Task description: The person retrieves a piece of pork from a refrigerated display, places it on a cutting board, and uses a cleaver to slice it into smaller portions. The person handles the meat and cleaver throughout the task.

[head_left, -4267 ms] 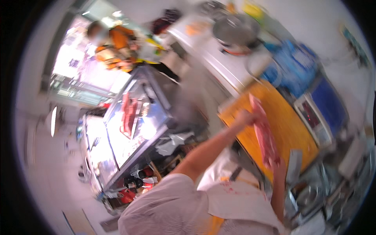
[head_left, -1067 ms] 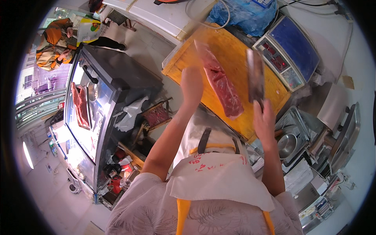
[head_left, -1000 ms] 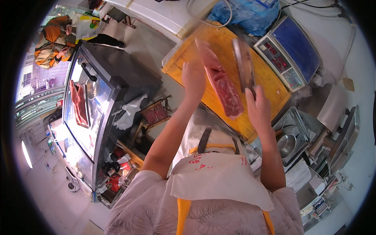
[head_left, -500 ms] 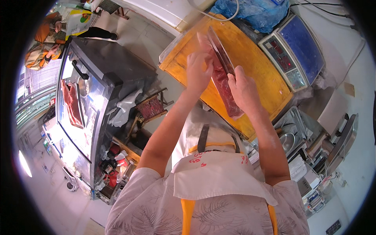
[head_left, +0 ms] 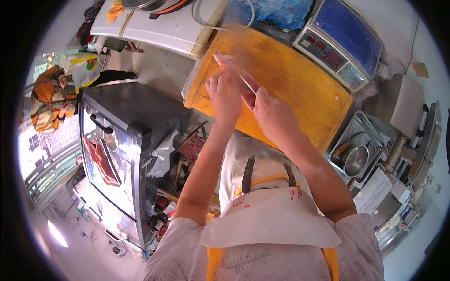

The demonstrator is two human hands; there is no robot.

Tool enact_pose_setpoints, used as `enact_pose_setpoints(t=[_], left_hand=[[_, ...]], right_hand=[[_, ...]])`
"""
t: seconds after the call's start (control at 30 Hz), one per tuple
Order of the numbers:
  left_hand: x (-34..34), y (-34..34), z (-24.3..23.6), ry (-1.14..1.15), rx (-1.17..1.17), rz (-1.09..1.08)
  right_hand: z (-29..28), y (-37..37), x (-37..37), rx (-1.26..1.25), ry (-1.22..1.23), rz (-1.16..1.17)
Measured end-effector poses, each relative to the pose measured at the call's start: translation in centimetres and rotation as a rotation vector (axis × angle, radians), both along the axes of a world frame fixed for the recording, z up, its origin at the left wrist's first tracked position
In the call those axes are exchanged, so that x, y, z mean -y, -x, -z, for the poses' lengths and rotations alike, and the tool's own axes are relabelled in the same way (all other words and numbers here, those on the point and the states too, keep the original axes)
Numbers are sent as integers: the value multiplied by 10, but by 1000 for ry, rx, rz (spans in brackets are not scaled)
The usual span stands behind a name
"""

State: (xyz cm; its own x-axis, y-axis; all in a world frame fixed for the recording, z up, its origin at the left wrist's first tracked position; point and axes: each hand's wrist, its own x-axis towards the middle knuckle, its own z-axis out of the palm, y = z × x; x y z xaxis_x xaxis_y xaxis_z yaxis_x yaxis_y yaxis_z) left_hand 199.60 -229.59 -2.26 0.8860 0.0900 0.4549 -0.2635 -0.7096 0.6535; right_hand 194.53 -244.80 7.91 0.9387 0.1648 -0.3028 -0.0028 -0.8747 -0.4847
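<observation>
My right hand [head_left: 274, 112] is closed around the handle of a knife [head_left: 238, 70]. Its blade points away to the far left and shows as a thin, edge-on line against the meat. My left hand [head_left: 224, 96], fingers bent, presses on a strip of raw red meat [head_left: 249, 98] beside the blade. A pale end of the strip shows past my left fingers; much of the rest is hidden by my hands. Beneath them is a yellow wooden cutting board [head_left: 300, 93], and both hands are over its left part.
A digital scale [head_left: 335, 44] with a blue platform stands at the board's right, near a blue plastic bag [head_left: 281, 11]. A metal bowl [head_left: 356, 160] sits in a tray at right. On the left, a glass-fronted cabinet [head_left: 110, 154] shows meat. A person [head_left: 51, 96] is beyond it.
My view has shifted. Both hands, with knife and meat, have moved toward the board's left side. The strip lay lengthwise in plain sight; now mostly hidden, and the blade has turned edge-on.
</observation>
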Motion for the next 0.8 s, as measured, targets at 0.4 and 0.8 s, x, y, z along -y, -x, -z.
enact_pose_setpoints(t=[0.4,0.8], left_hand=[[30,-28,49,-81,1,56],[41,-52,50,-121,-75,78]], right_hand=[[15,-13,30,15,-46,67],[23,-32,35,36,10,117]])
